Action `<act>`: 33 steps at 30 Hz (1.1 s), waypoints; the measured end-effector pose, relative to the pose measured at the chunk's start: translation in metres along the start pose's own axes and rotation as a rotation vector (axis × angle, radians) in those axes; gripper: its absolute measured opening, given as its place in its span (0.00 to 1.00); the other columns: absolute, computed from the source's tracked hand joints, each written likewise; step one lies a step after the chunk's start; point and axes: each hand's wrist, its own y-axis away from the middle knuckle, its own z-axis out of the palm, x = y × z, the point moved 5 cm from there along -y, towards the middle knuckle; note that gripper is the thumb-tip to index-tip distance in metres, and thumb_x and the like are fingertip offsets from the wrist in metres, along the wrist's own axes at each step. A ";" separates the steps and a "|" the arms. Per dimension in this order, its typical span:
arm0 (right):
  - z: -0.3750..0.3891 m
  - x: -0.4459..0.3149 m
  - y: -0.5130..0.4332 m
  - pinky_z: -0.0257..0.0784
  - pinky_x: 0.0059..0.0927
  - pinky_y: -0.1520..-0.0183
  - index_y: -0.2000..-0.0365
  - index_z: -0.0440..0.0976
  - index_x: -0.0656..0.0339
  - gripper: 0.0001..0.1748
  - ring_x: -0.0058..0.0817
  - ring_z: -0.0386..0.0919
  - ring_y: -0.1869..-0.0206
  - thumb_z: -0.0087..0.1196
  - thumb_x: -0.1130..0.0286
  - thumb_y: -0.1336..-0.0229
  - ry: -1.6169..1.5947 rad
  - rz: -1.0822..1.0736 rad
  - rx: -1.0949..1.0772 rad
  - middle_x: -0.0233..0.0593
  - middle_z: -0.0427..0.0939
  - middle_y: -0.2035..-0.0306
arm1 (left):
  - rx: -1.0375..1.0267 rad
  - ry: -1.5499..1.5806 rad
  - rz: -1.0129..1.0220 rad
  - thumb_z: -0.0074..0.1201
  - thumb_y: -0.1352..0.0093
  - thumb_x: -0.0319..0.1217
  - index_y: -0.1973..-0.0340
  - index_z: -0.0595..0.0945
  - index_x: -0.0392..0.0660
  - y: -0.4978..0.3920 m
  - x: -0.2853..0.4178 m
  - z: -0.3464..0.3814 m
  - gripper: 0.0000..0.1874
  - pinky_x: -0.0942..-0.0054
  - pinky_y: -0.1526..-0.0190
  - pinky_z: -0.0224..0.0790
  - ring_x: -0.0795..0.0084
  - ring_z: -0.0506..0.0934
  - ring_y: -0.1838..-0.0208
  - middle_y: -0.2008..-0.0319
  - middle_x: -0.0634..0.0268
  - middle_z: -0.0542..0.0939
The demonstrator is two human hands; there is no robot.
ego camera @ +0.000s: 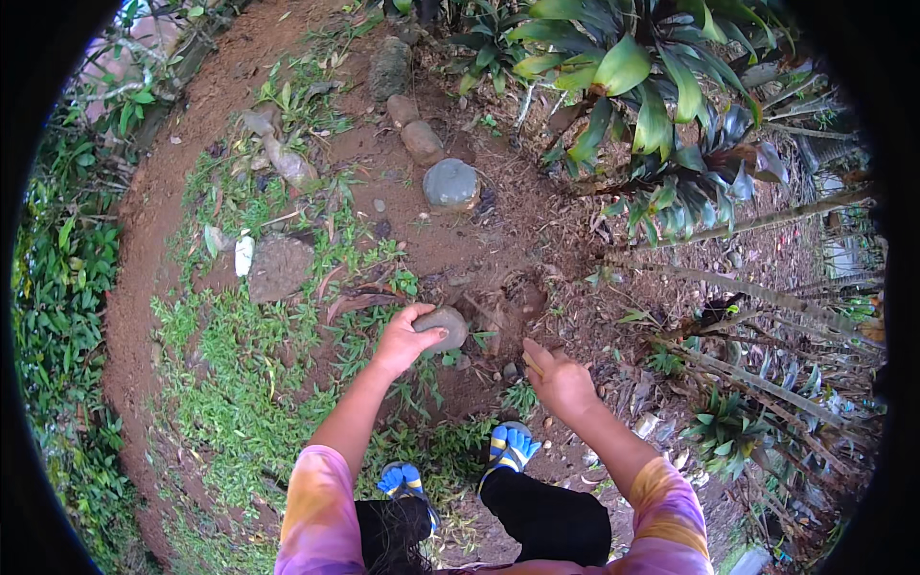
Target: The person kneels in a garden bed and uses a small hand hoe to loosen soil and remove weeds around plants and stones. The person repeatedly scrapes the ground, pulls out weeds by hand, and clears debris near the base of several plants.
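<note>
My left hand [410, 340] grips a rounded grey-brown stone [443, 328] by its left side, with the thumb across the top. To its right, my right hand [563, 381] is closed around a light wooden handle [532, 363]. A thin, dark, blade-like part [485, 310] seems to run from the handle up and left over the soil; its exact shape is hard to tell. Bare, loosened brown soil [525, 295] lies just beyond both hands.
A grey stone [451, 184] and brown stones [422, 141] form a line ahead. A flat rock [280, 267] lies left beside a white object [244, 256]. Broad-leaved plants [624, 65] and slanting stems [762, 291] stand right. My feet in striped toe socks [509, 447] are below, by low weeds [237, 374].
</note>
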 end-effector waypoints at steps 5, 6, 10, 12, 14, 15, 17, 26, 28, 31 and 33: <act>-0.022 0.042 -0.004 0.72 0.22 0.75 0.39 0.70 0.57 0.23 0.13 0.72 0.75 0.55 0.66 0.32 -0.960 0.309 0.012 0.29 0.81 0.61 | -0.156 -0.160 -0.115 0.71 0.40 0.29 0.44 0.77 0.38 -0.003 0.014 -0.031 0.29 0.72 0.48 0.72 0.76 0.78 0.52 0.53 0.64 0.82; -0.024 0.052 -0.010 0.70 0.20 0.76 0.39 0.70 0.57 0.23 0.12 0.69 0.76 0.55 0.66 0.32 -0.992 0.387 0.009 0.27 0.79 0.64 | -0.161 -0.174 -0.139 0.71 0.40 0.28 0.44 0.76 0.39 0.000 0.018 -0.039 0.29 0.73 0.47 0.72 0.77 0.78 0.51 0.53 0.65 0.82; -0.038 0.067 -0.031 0.67 0.19 0.79 0.40 0.70 0.59 0.22 0.11 0.66 0.80 0.54 0.68 0.32 -1.060 0.382 0.096 0.25 0.75 0.70 | -0.129 -0.104 -0.097 0.70 0.40 0.25 0.44 0.76 0.39 0.010 0.029 -0.063 0.29 0.72 0.46 0.71 0.75 0.78 0.50 0.53 0.66 0.81; -0.033 0.071 -0.044 0.67 0.21 0.80 0.41 0.70 0.60 0.22 0.13 0.65 0.82 0.54 0.68 0.33 -0.940 0.472 0.099 0.27 0.76 0.70 | -0.117 -0.100 -0.011 0.70 0.39 0.25 0.44 0.76 0.39 0.013 0.031 -0.071 0.29 0.72 0.45 0.71 0.75 0.77 0.50 0.52 0.66 0.81; -0.018 0.067 -0.072 0.66 0.21 0.81 0.41 0.70 0.61 0.22 0.14 0.65 0.83 0.55 0.69 0.34 -0.958 0.442 0.101 0.28 0.76 0.70 | -0.088 -0.094 0.010 0.69 0.39 0.24 0.43 0.76 0.39 0.015 0.029 -0.078 0.28 0.72 0.45 0.71 0.75 0.77 0.49 0.52 0.65 0.81; -0.007 0.066 -0.086 0.66 0.22 0.82 0.41 0.70 0.61 0.22 0.15 0.65 0.83 0.55 0.69 0.34 -0.962 0.439 0.084 0.29 0.76 0.70 | -0.070 -0.084 0.003 0.69 0.39 0.24 0.43 0.76 0.39 0.015 0.028 -0.080 0.28 0.73 0.44 0.71 0.75 0.77 0.49 0.52 0.65 0.81; 0.012 0.074 -0.105 0.64 0.22 0.84 0.41 0.70 0.60 0.23 0.16 0.66 0.83 0.56 0.70 0.35 -1.172 0.497 0.114 0.30 0.76 0.71 | -0.045 -0.080 0.008 0.68 0.39 0.24 0.43 0.76 0.39 0.015 0.028 -0.082 0.28 0.73 0.44 0.71 0.75 0.77 0.49 0.51 0.65 0.80; 0.025 0.055 -0.035 0.70 0.30 0.38 0.41 0.71 0.57 0.24 0.34 0.79 0.44 0.58 0.70 0.37 -0.621 0.236 0.021 0.46 0.81 0.47 | -0.052 -0.082 -0.015 0.69 0.38 0.27 0.44 0.77 0.42 -0.002 0.033 -0.063 0.27 0.76 0.53 0.73 0.76 0.78 0.53 0.52 0.67 0.81; 0.002 0.064 -0.023 0.71 0.31 0.38 0.41 0.72 0.54 0.24 0.37 0.79 0.44 0.58 0.67 0.37 -0.718 0.305 0.099 0.45 0.80 0.46 | -0.048 -0.102 0.011 0.70 0.38 0.29 0.44 0.77 0.43 -0.004 0.032 -0.061 0.27 0.79 0.59 0.73 0.78 0.79 0.56 0.55 0.69 0.82; -0.024 0.067 -0.031 0.72 0.34 0.40 0.41 0.72 0.48 0.24 0.43 0.79 0.46 0.57 0.62 0.37 -0.622 0.292 0.160 0.46 0.80 0.48 | -0.037 -0.111 -0.026 0.69 0.38 0.28 0.43 0.77 0.44 -0.008 0.027 -0.058 0.28 0.79 0.63 0.72 0.79 0.78 0.58 0.54 0.68 0.81; -0.027 0.064 -0.046 0.73 0.35 0.41 0.40 0.71 0.48 0.24 0.43 0.80 0.47 0.56 0.63 0.37 -0.455 0.338 0.148 0.48 0.81 0.49 | -0.066 -0.082 0.043 0.70 0.38 0.28 0.43 0.77 0.44 -0.011 0.029 -0.051 0.28 0.79 0.64 0.71 0.80 0.78 0.59 0.53 0.68 0.81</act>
